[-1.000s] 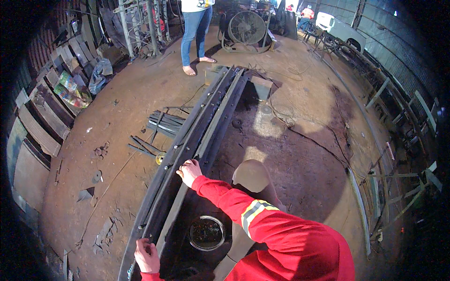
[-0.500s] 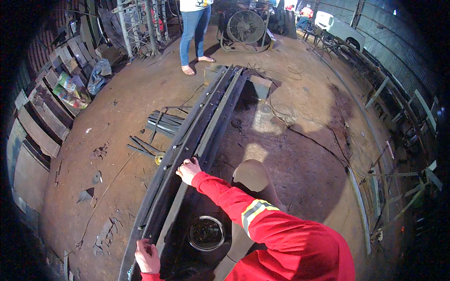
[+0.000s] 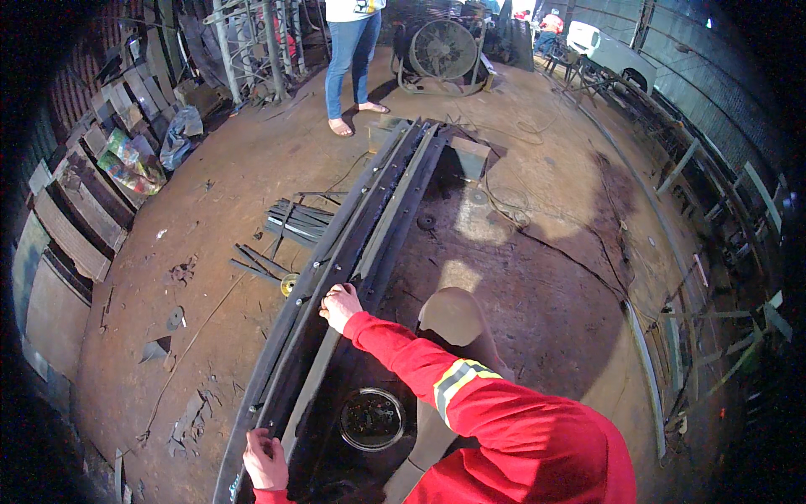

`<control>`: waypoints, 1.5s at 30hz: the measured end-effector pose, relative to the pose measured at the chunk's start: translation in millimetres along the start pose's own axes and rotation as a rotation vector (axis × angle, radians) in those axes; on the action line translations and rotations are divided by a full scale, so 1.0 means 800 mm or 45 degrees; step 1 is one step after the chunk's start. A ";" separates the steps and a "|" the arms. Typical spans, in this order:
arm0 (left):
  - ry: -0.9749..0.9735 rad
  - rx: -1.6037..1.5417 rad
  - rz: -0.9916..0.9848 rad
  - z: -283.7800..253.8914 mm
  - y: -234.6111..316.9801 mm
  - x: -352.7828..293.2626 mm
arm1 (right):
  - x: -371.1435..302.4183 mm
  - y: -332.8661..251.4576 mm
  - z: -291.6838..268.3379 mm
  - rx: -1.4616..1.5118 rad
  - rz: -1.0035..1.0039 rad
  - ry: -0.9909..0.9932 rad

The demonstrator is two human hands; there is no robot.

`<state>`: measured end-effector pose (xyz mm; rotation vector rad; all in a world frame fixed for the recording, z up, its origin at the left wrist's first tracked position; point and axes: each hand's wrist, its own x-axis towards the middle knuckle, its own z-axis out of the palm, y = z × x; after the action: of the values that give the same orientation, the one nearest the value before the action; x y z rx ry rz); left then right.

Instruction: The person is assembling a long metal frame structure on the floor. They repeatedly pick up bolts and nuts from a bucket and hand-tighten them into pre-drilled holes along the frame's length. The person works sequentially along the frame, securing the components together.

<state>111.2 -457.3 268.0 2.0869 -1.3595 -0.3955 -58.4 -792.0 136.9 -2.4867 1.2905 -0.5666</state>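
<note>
We see a brown floor (image 3: pixel 252 168) patched with light (image 3: pixel 484 220) and shadow (image 3: pixel 571 319), a corrugated wall (image 3: pixel 705 76) on the right, panels (image 3: pixel 67 223) along the left, and, toward the back, a round fan (image 3: pixel 441 50) and a white vehicle body (image 3: pixel 600 46).

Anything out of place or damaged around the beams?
Loose clutter: left of the long dark beams, a few short dark bars lie splayed beside the tighter bundle. No damage stands out on the beams.

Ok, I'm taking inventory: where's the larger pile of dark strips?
In the head view, the pile lies on the floor just left of the long beams, up-left of the right hand.
</note>
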 end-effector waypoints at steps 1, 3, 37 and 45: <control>-0.011 0.007 0.002 0.000 0.001 0.001 | 0.002 0.003 0.001 0.030 0.031 -0.032; -0.008 0.009 0.017 0.001 0.002 0.001 | 0.005 0.005 0.000 0.091 0.091 -0.096; -0.032 0.001 -0.006 -0.001 0.001 0.001 | 0.019 -0.005 -0.022 0.139 0.209 -0.289; -0.062 0.015 -0.039 -0.003 0.006 0.001 | 0.013 -0.002 -0.003 -0.071 0.084 -0.017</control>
<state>108.9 -458.4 272.9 2.1229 -1.3622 -0.4553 -52.9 -800.1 142.3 -2.4775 1.3957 -0.5043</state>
